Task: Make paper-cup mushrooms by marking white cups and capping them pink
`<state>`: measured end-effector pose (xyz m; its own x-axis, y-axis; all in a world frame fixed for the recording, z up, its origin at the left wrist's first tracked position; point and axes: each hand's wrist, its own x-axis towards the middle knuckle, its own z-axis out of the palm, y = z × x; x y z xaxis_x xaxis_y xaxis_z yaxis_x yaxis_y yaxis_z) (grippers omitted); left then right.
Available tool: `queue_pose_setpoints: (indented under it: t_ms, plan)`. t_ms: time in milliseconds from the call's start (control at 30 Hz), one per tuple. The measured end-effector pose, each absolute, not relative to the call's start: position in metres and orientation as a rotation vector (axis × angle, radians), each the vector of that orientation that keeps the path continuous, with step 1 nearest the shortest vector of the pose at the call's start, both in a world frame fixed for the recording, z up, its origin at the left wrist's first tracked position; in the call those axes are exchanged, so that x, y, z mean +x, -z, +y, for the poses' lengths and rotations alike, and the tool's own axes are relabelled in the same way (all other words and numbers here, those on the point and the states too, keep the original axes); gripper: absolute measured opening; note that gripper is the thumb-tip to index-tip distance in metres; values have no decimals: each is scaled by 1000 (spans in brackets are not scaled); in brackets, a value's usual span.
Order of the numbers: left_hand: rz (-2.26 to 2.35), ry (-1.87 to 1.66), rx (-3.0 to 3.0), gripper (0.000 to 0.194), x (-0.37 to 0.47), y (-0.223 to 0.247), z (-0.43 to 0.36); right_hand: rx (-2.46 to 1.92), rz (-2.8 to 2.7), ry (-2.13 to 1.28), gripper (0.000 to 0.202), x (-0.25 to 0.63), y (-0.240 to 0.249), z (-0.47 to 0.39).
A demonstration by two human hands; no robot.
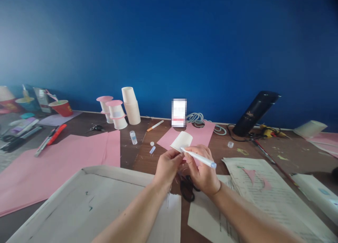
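Note:
In my left hand (169,164) is a white paper cup (182,140), tilted on its side and gripped near its lower end. My right hand (202,169) holds a white marker (199,156) with a light blue end, its tip at the cup's surface. Pink paper (203,134) lies behind and under the cup. Black-handled scissors (187,188) rest on the table just below my hands, partly covered by them. A small white cap (152,143) and a short pale blue piece (152,150) lie left of the cup.
Stacked white cups (132,111) and cups with pink discs (116,112) stand back left. A red cutter (51,139) lies on pink sheets (79,155). A phone (179,112) stands behind the cup. At right are a leaning black bottle (255,112) and printed papers (266,190).

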<state>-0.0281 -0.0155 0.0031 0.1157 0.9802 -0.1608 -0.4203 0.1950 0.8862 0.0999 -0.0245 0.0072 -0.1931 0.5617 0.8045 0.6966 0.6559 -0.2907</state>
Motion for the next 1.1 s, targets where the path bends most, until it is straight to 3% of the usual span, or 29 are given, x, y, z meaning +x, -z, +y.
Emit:
queue_pose_setpoints:
  t_ms: [267, 1100]
  plan:
    - [681, -1237, 468, 17, -33, -11, -14, -1078, -1652, 140, 16, 107, -8, -21]
    - [678, -1226, 541, 19, -30, -5, -14, -1033, -1826, 225, 16, 105, -7, -20]
